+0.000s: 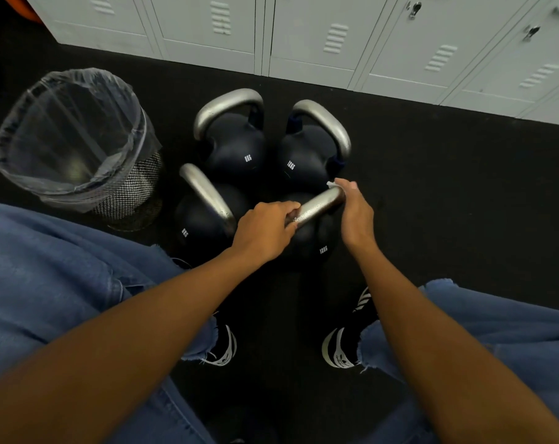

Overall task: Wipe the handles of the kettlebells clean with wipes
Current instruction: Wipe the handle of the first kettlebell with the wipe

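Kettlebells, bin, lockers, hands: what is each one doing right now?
Near right kettlebell: upright, both hands on its handle.
Left hand: gripping one end of that handle.
Right hand: pressing a white wipe on the other end.
Other three kettlebells: standing upright, untouched.
Bin: upright, open, lined with a clear bag.
Lockers: doors shut.

A wire-mesh waste basket [79, 145] lined with a clear plastic bag [70, 129] is seen well to the left of the hands, standing on the black floor [448, 193]. Beyond the hands, a row of pale grey lockers [303, 36] with louvred vents is ranged along the far edge of the floor. Nearer than the hands, blue frayed jeans [47, 283] and dark shoes with white stripes [339, 347] are seen.
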`<action>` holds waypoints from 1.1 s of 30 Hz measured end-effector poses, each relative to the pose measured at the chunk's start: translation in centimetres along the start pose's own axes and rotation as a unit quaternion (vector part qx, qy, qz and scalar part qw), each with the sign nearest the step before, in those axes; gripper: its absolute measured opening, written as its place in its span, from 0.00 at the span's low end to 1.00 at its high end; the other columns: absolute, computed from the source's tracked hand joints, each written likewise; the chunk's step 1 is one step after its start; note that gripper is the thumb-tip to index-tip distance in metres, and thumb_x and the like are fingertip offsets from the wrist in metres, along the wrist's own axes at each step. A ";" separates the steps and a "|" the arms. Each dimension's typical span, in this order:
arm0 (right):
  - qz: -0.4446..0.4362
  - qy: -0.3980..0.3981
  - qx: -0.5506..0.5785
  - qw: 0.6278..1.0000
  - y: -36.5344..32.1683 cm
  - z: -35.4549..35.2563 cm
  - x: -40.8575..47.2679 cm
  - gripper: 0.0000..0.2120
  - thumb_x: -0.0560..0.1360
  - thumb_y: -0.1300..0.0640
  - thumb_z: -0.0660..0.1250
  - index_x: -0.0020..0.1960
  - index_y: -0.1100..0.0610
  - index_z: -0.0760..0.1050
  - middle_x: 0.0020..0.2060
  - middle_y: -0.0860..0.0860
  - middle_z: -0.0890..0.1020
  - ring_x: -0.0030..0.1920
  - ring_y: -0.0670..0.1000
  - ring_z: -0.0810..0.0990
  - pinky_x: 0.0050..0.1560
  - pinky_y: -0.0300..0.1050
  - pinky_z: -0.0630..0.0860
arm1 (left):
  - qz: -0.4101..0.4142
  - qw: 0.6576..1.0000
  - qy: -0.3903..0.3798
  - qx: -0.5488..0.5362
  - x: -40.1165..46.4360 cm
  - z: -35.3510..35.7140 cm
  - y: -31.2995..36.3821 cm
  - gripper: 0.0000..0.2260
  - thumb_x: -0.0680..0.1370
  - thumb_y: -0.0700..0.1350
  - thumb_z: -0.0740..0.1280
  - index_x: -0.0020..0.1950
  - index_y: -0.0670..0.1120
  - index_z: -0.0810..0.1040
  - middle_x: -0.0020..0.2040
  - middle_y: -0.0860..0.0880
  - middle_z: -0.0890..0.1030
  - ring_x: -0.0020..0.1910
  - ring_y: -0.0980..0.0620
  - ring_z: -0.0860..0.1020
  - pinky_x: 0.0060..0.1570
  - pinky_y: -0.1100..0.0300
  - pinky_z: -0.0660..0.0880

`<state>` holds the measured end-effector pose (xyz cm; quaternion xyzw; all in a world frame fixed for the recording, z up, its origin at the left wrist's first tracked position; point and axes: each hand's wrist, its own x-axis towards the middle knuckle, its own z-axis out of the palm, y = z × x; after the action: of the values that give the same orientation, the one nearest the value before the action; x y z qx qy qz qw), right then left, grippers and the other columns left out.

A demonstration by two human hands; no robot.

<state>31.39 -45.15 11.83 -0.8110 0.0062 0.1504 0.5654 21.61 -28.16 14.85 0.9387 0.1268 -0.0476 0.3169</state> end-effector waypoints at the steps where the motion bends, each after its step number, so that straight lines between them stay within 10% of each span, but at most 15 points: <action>1: -0.045 -0.001 -0.037 0.998 0.4 0.2 -0.5 0.23 0.85 0.42 0.50 0.69 0.46 0.78 0.68 0.46 0.78 0.70 0.43 0.74 0.73 0.45 0.68 | 0.000 1.000 -0.001 0.000 -0.1 0.0 0.1 0.16 0.79 0.50 0.70 0.67 0.55 0.79 0.58 0.52 0.84 0.55 0.47 0.82 0.55 0.49 0.79; 20: -0.179 -0.079 -0.201 0.960 3.1 -1.1 -2.2 0.26 0.86 0.49 0.48 0.84 0.50 0.53 0.82 0.45 0.58 0.82 0.44 0.53 0.82 0.61 0.49 | 0.000 1.000 -0.019 -0.021 -0.5 0.5 -0.3 0.22 0.81 0.51 0.66 0.75 0.55 0.73 0.63 0.48 0.83 0.60 0.42 0.80 0.61 0.48 0.77; 33: -0.276 -0.083 -0.318 0.903 0.9 -0.9 -1.7 0.24 0.85 0.45 0.51 0.75 0.53 0.71 0.71 0.49 0.75 0.76 0.50 0.68 0.76 0.57 0.63 | 0.015 0.998 -0.045 -0.051 -1.2 0.6 -1.6 0.23 0.82 0.49 0.65 0.77 0.51 0.71 0.54 0.45 0.84 0.51 0.46 0.82 0.55 0.54 0.79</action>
<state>29.81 -46.54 11.75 -0.9016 -0.3129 0.0494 0.2944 20.06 -27.52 13.62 0.9201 0.1004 -0.0782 0.3706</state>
